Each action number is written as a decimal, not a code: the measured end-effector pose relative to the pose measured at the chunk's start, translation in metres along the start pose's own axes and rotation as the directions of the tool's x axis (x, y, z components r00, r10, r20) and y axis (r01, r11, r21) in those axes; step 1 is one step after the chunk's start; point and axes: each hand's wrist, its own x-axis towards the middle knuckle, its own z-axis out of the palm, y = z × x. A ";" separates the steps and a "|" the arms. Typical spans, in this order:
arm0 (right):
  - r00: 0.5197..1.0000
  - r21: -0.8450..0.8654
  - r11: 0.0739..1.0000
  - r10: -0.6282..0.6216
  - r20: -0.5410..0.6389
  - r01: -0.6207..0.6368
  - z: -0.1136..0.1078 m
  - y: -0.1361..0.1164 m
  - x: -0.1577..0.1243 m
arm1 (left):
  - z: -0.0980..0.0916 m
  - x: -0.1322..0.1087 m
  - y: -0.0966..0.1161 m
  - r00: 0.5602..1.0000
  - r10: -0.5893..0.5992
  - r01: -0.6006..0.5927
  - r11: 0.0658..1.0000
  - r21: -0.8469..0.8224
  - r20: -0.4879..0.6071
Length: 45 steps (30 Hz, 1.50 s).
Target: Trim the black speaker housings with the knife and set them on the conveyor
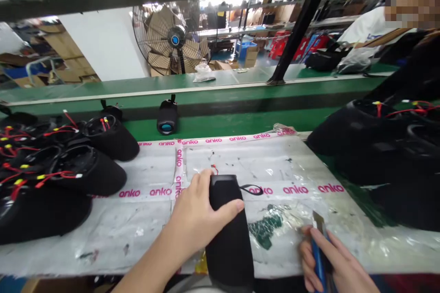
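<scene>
My left hand is wrapped round a black fabric-covered speaker housing, its thumb across the near face. The housing lies lengthwise toward me at the table's front edge. A short red wire sticks out by its far end, and a black strap loop juts from its right side. In my right hand is a blue utility knife, gripped in closed fingers with its blade end pointing up and away from me. The knife is to the right of the housing and apart from it.
Several black speaker housings with red wires stand at the left, others at the right. One small speaker sits on the green conveyor belt. Taped plastic covers the worktable. Beyond are a fan and a partly visible person.
</scene>
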 end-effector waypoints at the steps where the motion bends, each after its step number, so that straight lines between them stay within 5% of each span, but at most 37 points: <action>1: 1.000 0.005 1.000 -0.024 -0.003 0.024 0.002 0.000 -0.001 | 0.001 0.001 0.001 1.000 0.000 0.000 1.000 0.011 0.020; 10: 0.995 0.019 0.995 -0.096 0.011 0.095 0.006 0.000 -0.007 | 0.015 0.001 0.004 0.981 0.045 -0.059 0.996 0.068 0.191; 17: 0.994 0.042 0.994 -0.100 0.033 0.099 0.003 -0.001 -0.009 | 0.022 0.008 -0.024 0.940 0.182 -0.139 0.976 -0.166 0.289; 26: 0.990 0.004 0.991 -0.135 0.045 0.135 0.004 -0.001 -0.013 | 0.053 -0.009 -0.014 0.955 0.230 -0.150 0.921 -0.360 0.188; 32: 0.975 -0.253 0.943 -0.195 0.104 0.216 -0.012 -0.013 -0.021 | 0.058 -0.013 -0.003 0.938 0.254 -0.151 0.912 -0.381 0.237; 34: 0.888 -0.487 0.742 -0.374 0.269 0.460 -0.019 -0.025 -0.018 | 0.059 -0.012 -0.003 0.936 0.240 -0.130 0.916 -0.380 0.259; 36: 0.637 -0.629 0.221 -0.516 0.573 0.745 -0.022 -0.038 -0.013 | 0.062 -0.012 -0.004 0.936 0.242 -0.133 0.915 -0.381 0.255; 38: 0.395 -0.550 -0.263 -0.466 0.791 0.793 -0.020 -0.050 -0.005 | 0.065 -0.013 -0.005 0.943 0.264 -0.171 0.907 -0.386 0.202; 40: 0.323 -0.507 -0.410 -0.438 0.839 0.759 -0.015 -0.058 0.000 | 0.069 -0.014 -0.005 0.941 0.284 -0.199 0.905 -0.377 0.185; 45: 0.315 -0.472 -0.421 -0.391 0.865 0.775 -0.005 -0.063 0.006 | 0.071 -0.012 -0.006 0.943 0.280 -0.196 0.903 -0.382 0.177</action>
